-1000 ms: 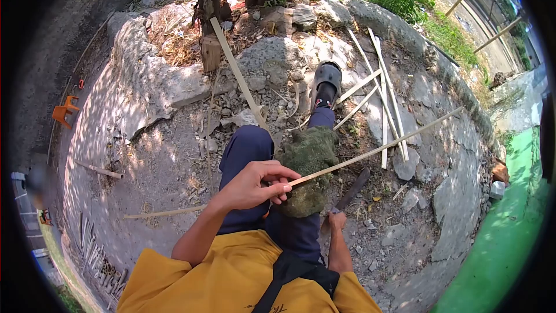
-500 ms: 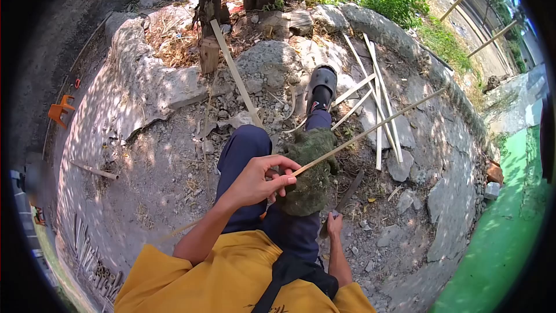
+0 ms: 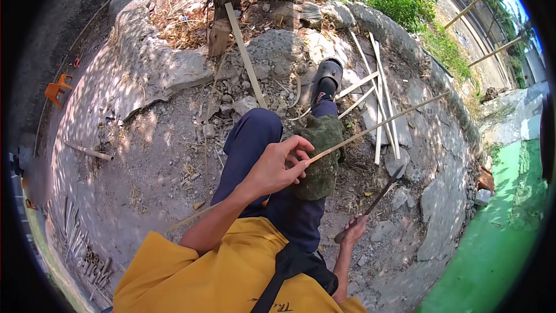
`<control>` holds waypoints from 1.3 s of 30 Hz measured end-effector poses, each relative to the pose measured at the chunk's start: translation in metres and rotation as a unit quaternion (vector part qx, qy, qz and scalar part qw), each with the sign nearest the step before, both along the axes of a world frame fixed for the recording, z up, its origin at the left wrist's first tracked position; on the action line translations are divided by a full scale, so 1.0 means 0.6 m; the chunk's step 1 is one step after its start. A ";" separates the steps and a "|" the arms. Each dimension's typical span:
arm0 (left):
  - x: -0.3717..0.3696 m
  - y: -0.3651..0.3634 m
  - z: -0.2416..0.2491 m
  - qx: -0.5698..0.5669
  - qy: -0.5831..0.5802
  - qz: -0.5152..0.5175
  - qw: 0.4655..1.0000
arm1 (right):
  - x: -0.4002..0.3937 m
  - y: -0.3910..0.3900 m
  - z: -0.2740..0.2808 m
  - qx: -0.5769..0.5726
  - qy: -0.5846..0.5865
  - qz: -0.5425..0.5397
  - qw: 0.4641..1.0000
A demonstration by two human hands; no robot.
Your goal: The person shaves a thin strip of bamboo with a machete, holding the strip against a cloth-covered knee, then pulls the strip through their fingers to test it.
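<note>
My left hand pinches a long thin bamboo strip between thumb and fingers. The strip slants up to the right; its other end shows behind my left forearm. Below it, a rough dark green cloth lies over my right leg. My right hand is wrapped round the handle of a long-bladed knife, held low to my right with its tip pointing up and away from me. Blade and strip are apart.
Several pale split strips lie crossed on the ground ahead. A wider bamboo slat leans against a wooden stump. Broken concrete rings the trees. A bamboo pole piece and an orange chair are at left.
My right hand has swung the knife outward to the right and raised its tip, away from my leg. My left hand, still holding the strip, sits slightly further right and higher in view.
</note>
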State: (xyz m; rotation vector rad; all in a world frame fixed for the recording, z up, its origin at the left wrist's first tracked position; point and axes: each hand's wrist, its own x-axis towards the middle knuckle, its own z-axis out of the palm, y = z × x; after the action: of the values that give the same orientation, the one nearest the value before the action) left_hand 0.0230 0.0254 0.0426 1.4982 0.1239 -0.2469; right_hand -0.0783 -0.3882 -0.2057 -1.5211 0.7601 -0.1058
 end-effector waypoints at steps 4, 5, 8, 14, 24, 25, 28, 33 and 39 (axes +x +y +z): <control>0.005 -0.013 -0.004 0.007 -0.011 0.016 1.000 | 0.015 0.027 0.121 -0.047 -0.116 0.015 0.992; 0.005 -0.015 -0.004 0.000 -0.007 0.019 1.000 | 0.022 0.038 0.155 -0.040 -0.127 0.021 0.991; 0.007 -0.014 -0.008 -0.025 0.020 0.028 0.999 | 0.045 0.072 0.234 -0.069 -0.169 0.124 0.975; 0.009 -0.015 -0.008 0.006 0.026 0.033 0.999 | 0.094 0.172 0.318 -0.157 -0.158 0.289 0.931; -0.024 0.003 -0.012 0.094 0.037 -0.004 0.995 | 0.128 0.269 0.338 -0.396 -0.157 0.437 0.792; -0.031 0.007 -0.009 0.090 0.035 -0.007 0.995 | 0.129 0.270 0.340 -0.387 -0.156 0.438 0.796; -0.052 0.016 -0.022 0.095 0.039 -0.022 0.995 | 0.132 0.272 0.343 -0.375 -0.152 0.441 0.801; -0.066 0.042 0.003 0.145 0.093 -0.088 0.981 | 0.133 0.271 0.338 -0.374 -0.147 0.447 0.799; -0.075 0.060 -0.028 0.186 0.055 -0.169 0.966 | 0.135 0.268 0.343 -0.372 -0.148 0.450 0.798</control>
State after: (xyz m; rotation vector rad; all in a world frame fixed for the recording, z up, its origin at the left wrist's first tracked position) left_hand -0.0221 0.0615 0.0258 1.8772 -0.0003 -0.6092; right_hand 0.0029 -0.2272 -0.0001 -2.4014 -0.3872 0.0904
